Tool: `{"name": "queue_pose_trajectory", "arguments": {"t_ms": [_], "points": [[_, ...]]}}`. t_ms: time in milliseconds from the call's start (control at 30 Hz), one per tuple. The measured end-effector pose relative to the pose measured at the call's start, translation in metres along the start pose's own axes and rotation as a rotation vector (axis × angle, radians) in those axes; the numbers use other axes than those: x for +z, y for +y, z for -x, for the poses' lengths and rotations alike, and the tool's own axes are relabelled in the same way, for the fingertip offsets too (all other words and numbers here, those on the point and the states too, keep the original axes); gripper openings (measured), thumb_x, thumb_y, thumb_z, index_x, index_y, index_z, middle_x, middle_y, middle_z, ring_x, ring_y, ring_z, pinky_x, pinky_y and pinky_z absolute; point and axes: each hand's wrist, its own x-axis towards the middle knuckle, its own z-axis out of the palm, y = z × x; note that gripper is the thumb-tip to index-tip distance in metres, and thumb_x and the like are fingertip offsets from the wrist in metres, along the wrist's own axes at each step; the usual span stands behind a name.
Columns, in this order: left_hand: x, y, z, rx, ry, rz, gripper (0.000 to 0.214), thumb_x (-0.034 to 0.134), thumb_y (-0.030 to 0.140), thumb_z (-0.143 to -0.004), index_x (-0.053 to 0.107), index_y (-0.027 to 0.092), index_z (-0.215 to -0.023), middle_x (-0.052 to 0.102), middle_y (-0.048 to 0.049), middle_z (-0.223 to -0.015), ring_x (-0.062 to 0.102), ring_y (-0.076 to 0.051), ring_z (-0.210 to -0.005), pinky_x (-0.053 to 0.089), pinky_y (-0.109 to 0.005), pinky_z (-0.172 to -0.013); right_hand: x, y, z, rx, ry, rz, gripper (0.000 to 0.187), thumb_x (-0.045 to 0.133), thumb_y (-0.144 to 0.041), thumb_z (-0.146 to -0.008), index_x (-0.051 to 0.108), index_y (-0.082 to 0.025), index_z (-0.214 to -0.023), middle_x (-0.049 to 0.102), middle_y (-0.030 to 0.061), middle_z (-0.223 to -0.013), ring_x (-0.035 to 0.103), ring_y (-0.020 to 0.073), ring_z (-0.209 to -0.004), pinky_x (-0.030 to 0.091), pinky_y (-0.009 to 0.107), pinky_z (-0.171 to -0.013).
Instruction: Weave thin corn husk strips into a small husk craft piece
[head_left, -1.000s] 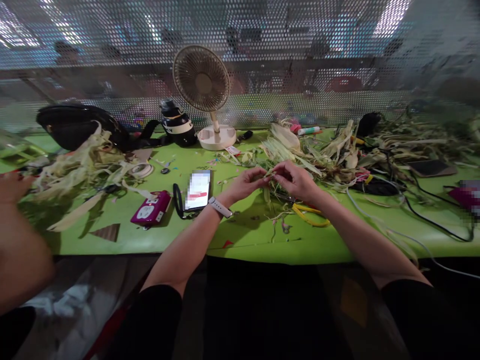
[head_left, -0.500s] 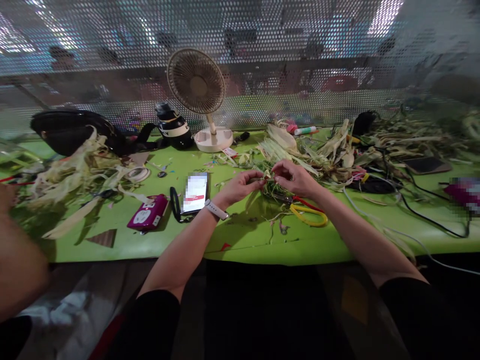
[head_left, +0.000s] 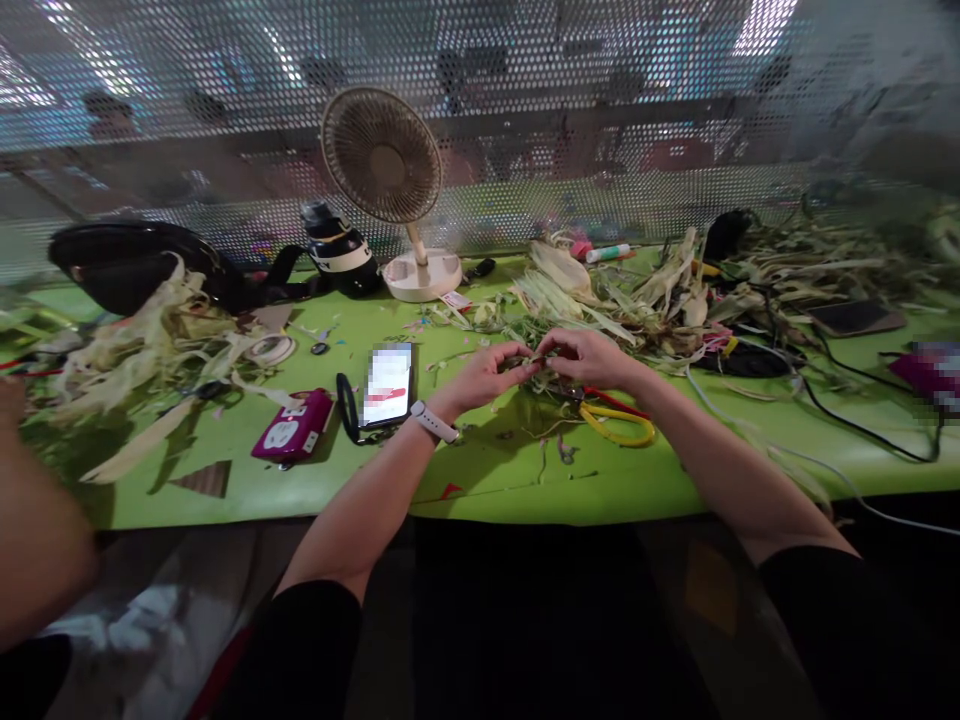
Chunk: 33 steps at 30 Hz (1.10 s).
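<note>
Over the green-covered table (head_left: 480,490), my left hand (head_left: 480,382) and my right hand (head_left: 592,360) meet with closed fingertips. Between them is a thin, pale-green piece of corn husk (head_left: 534,362), mostly hidden by the fingers. Shredded green strips (head_left: 525,328) lie under and behind both hands. Close below my right hand rest scissors with yellow and red handles (head_left: 619,425), their blades partly covered by shreds. Larger dried corn husks (head_left: 562,275) are piled just beyond.
A phone (head_left: 390,385) and a purple packet (head_left: 292,428) lie to the left. Behind them stand a fan (head_left: 422,275), a black bottle (head_left: 345,262) and a black bag (head_left: 135,265). Cables (head_left: 862,435) cross the right side. Another person's arm (head_left: 41,510) is at far left.
My fingertips have come closer together around the small piece, the right hand moving slightly left and inward. The camera view has shifted a little; the things on the table stay put.
</note>
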Motion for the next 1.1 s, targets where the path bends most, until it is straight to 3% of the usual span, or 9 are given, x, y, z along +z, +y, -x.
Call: {"name": "queue_pose_trajectory", "arguments": {"t_ms": [100, 333, 567, 800, 1000, 1100], "points": [[0.000, 0.002, 0.000, -0.018, -0.024, -0.002, 0.033, 0.068, 0.049, -0.084, 0.065, 0.017, -0.090, 0.059, 0.0012, -0.073, 0.051, -0.011, -0.068, 0.043, -0.024, -0.067, -0.002, -0.001, 0.001, 0.030, 0.060, -0.028, 0.009, 0.055, -0.020, -0.082, 0.061, -0.019, -0.088, 0.061, -0.0016, -0.070, 0.054, 0.0122, -0.060, 0.044, 0.027, -0.060], [0.002, -0.003, -0.002, -0.058, -0.060, 0.116, 0.039, 0.068, 0.055, -0.083, 0.061, 0.017, -0.082, 0.055, 0.0029, -0.064, 0.048, -0.009, -0.058, 0.038, -0.024, -0.059, -0.010, -0.012, 0.003, -0.171, 0.089, 0.036, 0.014, 0.065, -0.031, -0.084, 0.070, -0.018, -0.083, 0.065, 0.0050, -0.087, 0.058, 0.0169, -0.080, 0.047, 0.032, -0.075], [0.002, -0.007, -0.002, -0.098, -0.035, 0.209, 0.036, 0.070, 0.052, -0.082, 0.062, 0.017, -0.081, 0.058, 0.0024, -0.063, 0.051, -0.009, -0.058, 0.041, -0.023, -0.060, -0.015, -0.009, 0.001, -0.088, -0.026, -0.075, 0.026, 0.069, -0.044, -0.084, 0.072, -0.019, -0.088, 0.069, 0.0030, -0.080, 0.059, 0.0154, -0.074, 0.047, 0.030, -0.069], [0.001, -0.006, 0.000, -0.104, -0.117, 0.215, 0.038, 0.071, 0.054, -0.081, 0.068, 0.016, -0.084, 0.063, 0.0009, -0.064, 0.054, -0.008, -0.058, 0.042, -0.022, -0.058, -0.006, -0.009, -0.002, -0.196, 0.207, 0.016, 0.030, 0.069, -0.048, -0.085, 0.068, -0.020, -0.075, 0.061, 0.0017, -0.072, 0.052, 0.0145, -0.067, 0.043, 0.031, -0.067], [0.001, -0.004, 0.000, -0.147, -0.136, 0.240, 0.032, 0.076, 0.047, -0.077, 0.069, 0.016, -0.080, 0.068, -0.0001, -0.067, 0.061, -0.011, -0.064, 0.048, -0.026, -0.069, 0.001, -0.007, -0.005, -0.232, 0.301, 0.075, 0.034, 0.065, -0.052, -0.088, 0.065, -0.021, -0.073, 0.059, 0.0025, -0.072, 0.052, 0.0164, -0.069, 0.045, 0.033, -0.068], [0.007, -0.008, -0.002, -0.140, -0.086, 0.372, 0.031, 0.078, 0.045, -0.077, 0.069, 0.016, -0.079, 0.072, -0.0019, -0.074, 0.064, -0.013, -0.072, 0.050, -0.029, -0.077, 0.001, -0.010, -0.003, -0.253, 0.391, 0.123, 0.031, 0.064, -0.051, -0.089, 0.066, -0.022, -0.078, 0.063, 0.0056, -0.080, 0.056, 0.0185, -0.074, 0.047, 0.035, -0.071]]}}
